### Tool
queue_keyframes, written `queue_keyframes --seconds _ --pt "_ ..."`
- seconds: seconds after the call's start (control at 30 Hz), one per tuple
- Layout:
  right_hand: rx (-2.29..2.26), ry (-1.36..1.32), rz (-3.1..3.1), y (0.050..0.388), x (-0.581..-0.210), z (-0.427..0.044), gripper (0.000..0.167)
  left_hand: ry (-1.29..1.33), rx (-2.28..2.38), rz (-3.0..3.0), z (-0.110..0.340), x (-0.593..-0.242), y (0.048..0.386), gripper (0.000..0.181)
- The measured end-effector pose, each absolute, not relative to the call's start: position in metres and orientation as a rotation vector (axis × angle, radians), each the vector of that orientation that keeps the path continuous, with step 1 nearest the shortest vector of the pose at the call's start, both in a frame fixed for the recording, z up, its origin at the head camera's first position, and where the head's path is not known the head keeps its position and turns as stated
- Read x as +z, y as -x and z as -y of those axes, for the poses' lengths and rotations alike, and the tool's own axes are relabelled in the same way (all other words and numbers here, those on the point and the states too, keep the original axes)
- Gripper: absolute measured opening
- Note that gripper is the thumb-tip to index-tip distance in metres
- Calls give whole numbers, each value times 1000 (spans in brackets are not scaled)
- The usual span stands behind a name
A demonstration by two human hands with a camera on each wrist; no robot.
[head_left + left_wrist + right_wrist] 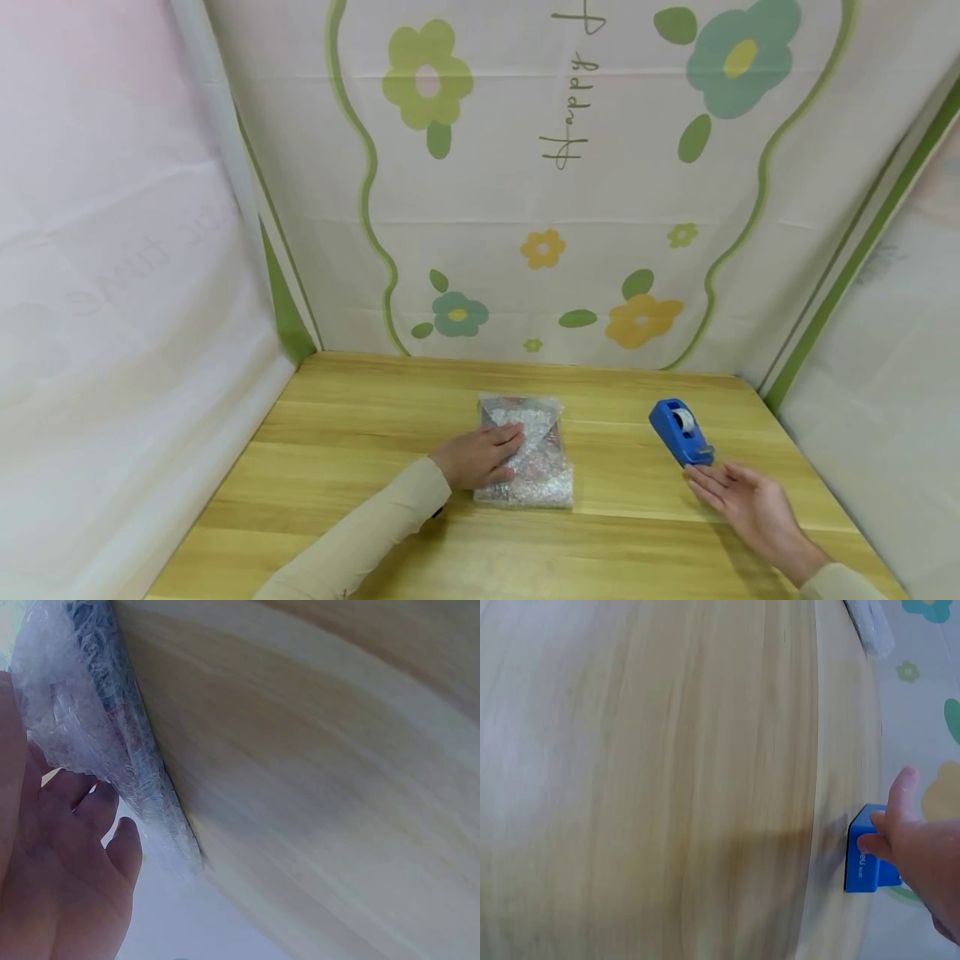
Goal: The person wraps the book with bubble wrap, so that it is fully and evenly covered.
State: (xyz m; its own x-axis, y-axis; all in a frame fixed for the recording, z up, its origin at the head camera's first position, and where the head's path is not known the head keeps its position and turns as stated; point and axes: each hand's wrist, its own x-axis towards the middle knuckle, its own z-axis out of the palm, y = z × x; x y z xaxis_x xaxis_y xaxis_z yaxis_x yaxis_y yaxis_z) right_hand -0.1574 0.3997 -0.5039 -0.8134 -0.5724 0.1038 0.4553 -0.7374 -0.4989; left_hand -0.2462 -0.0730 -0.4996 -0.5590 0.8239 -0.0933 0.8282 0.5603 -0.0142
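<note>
A flat package in bubble wrap [536, 471] lies on the wooden table, a triangular flap folded over its upper face. My left hand [477, 457] rests on its left side, fingers laid across the flap. From the left wrist view, the wrapped package [139, 742] shows its side edge, with the fingers beside and over it. To the right stands a blue tape dispenser [672, 432] with a roll of clear tape. Just in front of its cutter end is my right hand [753, 508], palm partly turned up and fingers extended; whether the fingertips touch the dispenser I cannot tell.
The wooden table [360, 433] is bounded by a flower-printed cloth [495, 192] at the back and by pale cloth walls [127, 275] on both sides. Between package and dispenser lies a strip of bare wood.
</note>
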Motion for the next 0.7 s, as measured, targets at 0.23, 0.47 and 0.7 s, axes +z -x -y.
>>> queue_keyframes --seconds 0.23,0.47,0.7 --pt "-2493 243 -890 152 -499 -392 55 -1441 -114 -2711 73 -498 245 67" --pt "-2242 -247 -1887 143 -491 -389 42 -1445 -92 -2713 72 -497 245 67" --pt "-2295 -374 -1800 145 -500 -393 37 -1444 -97 -2716 73 -497 245 66"
